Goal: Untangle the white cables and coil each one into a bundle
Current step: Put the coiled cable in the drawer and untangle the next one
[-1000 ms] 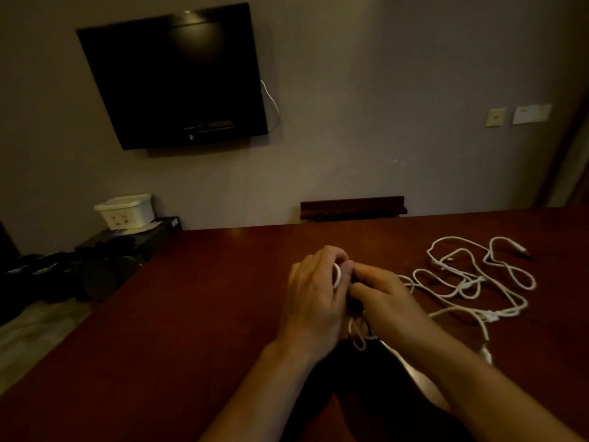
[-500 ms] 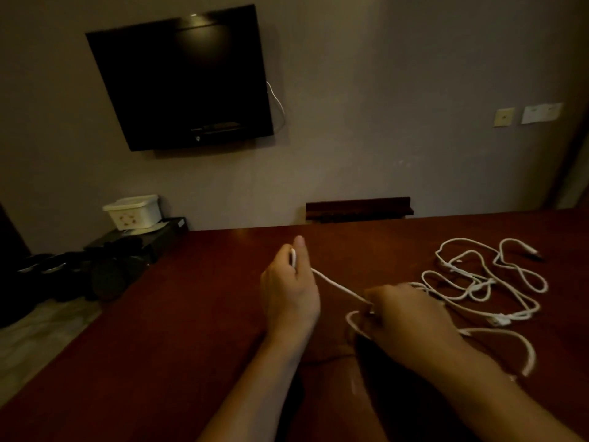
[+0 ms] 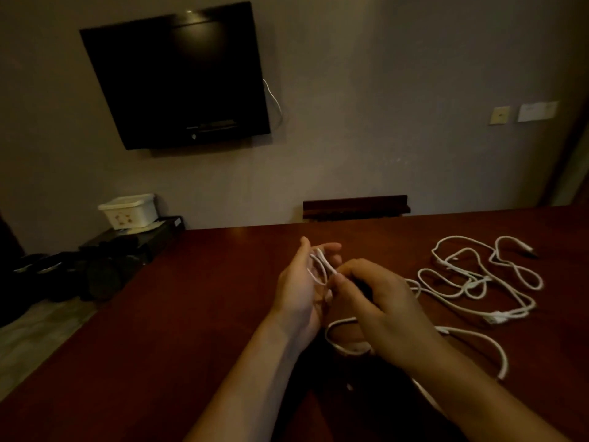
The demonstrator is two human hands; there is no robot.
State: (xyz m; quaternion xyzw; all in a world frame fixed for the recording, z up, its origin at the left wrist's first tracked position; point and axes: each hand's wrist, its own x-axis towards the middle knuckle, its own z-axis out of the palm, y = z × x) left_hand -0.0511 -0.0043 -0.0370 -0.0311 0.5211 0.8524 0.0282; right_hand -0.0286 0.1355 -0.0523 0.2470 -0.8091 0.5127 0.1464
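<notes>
Over the dark red surface (image 3: 191,314), near its middle, both hands meet around one white cable (image 3: 320,266). The left hand (image 3: 299,291) is turned palm inward with fingers mostly straight and spread, and a few loops of that cable lie across its fingers. The right hand (image 3: 379,301) is curled, its fingertips pinching the same cable just beside the left palm. Below the hands a slack loop of this cable sags onto the surface and trails off to the right of the right wrist; the right forearm hides part of it.

Right of the hands, well apart from them, the tangle of white cables (image 3: 478,275) sprawls loose on the surface, with connectors showing at its near and far edges. Which strands belong to which cable cannot be told.

Beyond the surface's far edge sits a dark wooden ledge (image 3: 355,207) against the wall. Above and left of the hands hangs a black television (image 3: 178,78). Left of the surface, a white box (image 3: 129,212) rests on a low black stand (image 3: 134,237).
</notes>
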